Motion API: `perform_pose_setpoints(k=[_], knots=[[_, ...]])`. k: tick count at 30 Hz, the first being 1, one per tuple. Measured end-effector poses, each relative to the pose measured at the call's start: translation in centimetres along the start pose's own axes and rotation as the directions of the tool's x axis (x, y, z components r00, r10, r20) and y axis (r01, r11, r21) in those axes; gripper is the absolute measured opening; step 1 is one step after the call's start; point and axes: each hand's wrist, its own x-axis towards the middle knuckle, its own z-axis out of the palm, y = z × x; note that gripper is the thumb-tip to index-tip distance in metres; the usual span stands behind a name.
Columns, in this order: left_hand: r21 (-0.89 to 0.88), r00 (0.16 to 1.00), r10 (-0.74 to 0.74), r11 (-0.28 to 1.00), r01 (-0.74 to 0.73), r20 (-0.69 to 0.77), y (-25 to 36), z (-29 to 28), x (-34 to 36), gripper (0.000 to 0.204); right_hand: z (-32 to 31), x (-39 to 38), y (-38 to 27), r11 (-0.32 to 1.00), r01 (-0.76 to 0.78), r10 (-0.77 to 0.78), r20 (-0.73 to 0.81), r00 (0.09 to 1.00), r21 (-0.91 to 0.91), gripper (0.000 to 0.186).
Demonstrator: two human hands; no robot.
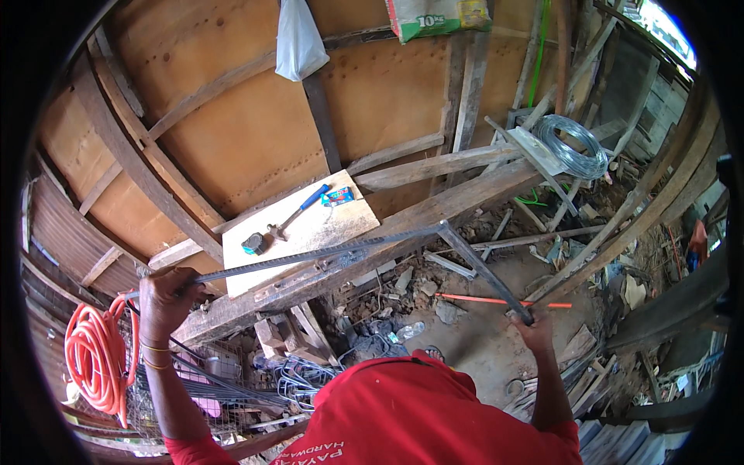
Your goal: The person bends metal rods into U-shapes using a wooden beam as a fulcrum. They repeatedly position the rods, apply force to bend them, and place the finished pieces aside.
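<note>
My left hand (pixel 166 301) is closed round one end of a long ribbed steel rebar (pixel 325 249), which crosses over a thick timber beam (pixel 434 209). My right hand (pixel 533 332) grips the lower end of a dark metal bar (pixel 484 269). This bar slants up to meet the rebar's far end at an angle; how the two join is too small to tell. Behind the rebar, a pale wooden board (pixel 341 225) carries a claw hammer (pixel 298 211) with a blue handle, a tape measure (pixel 254 244) and a small blue-and-red packet (pixel 338 197).
An orange hose coil (pixel 97 360) hangs at the left, beside a wire cage (pixel 229 380). A roll of wire (pixel 572 147) rests at the beam's right end. Rubble and scrap wood cover the ground (pixel 480 349) below. A white plastic bag (pixel 301 43) hangs on the wall.
</note>
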Motion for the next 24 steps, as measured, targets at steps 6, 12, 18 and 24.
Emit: perform_pose_setpoints(k=[6,12,18,24], knots=[[0.133,0.969,0.196,0.967,-0.217,0.151,0.8,-4.8,2.4,0.024,-7.7,6.6,0.9,0.902,0.289,-0.334,-0.093,0.938,-0.319,0.033],[0.050,0.974,0.142,0.987,-0.153,0.178,5.7,-4.7,4.5,0.045,-8.3,11.1,-6.9,0.851,0.477,-0.473,0.073,0.878,-0.220,0.033],[0.102,0.914,0.404,0.911,-0.399,-0.031,8.3,1.7,4.1,0.066,1.3,9.4,-15.6,0.941,0.321,-0.336,0.218,0.916,0.105,0.028],[-0.616,0.794,-0.336,0.785,-0.061,-0.507,-3.1,8.5,-3.0,0.067,2.9,11.3,-18.8,0.920,0.387,-0.380,0.398,0.835,0.069,0.030]])
